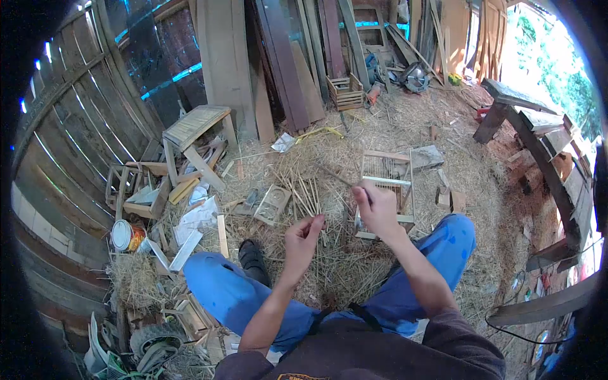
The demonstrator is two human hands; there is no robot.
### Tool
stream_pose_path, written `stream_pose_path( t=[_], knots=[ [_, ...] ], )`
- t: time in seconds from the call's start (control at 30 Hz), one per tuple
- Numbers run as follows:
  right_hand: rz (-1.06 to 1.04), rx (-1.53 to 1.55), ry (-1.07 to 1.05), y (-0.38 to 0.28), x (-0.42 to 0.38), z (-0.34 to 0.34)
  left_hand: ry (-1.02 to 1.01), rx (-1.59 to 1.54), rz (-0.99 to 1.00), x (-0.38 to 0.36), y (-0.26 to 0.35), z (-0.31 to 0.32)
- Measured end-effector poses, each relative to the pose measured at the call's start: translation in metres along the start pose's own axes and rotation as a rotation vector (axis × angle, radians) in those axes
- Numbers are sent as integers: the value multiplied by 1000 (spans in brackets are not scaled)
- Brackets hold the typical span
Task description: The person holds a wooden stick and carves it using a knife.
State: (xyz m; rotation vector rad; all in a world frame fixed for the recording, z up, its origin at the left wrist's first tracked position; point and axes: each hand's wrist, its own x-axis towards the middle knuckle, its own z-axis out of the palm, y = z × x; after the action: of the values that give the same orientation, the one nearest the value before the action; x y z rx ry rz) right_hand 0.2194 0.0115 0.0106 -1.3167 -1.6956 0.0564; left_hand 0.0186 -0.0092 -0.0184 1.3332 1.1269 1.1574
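Observation:
My right hand (380, 210) is closed round the handle of a long thin tool, perhaps a knife (335, 174), whose tip points up and left. Lower and to the left, my left hand (303, 246) is pinched, with thumb and fingertips together; what it holds is too small to name. Several thin sticks (305, 190) lie on the straw just beyond my left hand. Left of them is a small wooden frame (273, 204) with round shapes. A cage of wood and thin bars (387, 177) stands behind and below my right hand.
A wooden stool (196, 126) and scrap wood are at the left, near a paint can (126, 235). Boards (282, 63) lean on the back wall beside a slatted crate (345, 93). A heavy timber bench (544, 142) stands at the right.

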Motion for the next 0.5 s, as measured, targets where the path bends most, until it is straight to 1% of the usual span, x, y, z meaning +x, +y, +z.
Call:
stream_pose_path(
  t=[0.07, 0.17, 0.27, 0.3, 0.4, 0.5],
  knots=[
    [-82, -12, -46, -6, -9, 3, 9, 16, 37, -1, 0, 2],
    [-130, -63, -115, -4, -13, 11, 26, 2, 63, 0, -4, 4],
    [69, 19, -7, 1, 2, 3, 17, 30, 82, -1, -2, 4],
    [69, -5, 1, 3, 1, 0, 5, 35, 104, -1, 1, 4],
    [-31, 6, -64, 5, -18, 9, -2, 48, 114, -4, 4, 4],
    [-101, -27, -95, 6, -10, 5, 24, 39, 130, -2, -2, 6]
  ],
)
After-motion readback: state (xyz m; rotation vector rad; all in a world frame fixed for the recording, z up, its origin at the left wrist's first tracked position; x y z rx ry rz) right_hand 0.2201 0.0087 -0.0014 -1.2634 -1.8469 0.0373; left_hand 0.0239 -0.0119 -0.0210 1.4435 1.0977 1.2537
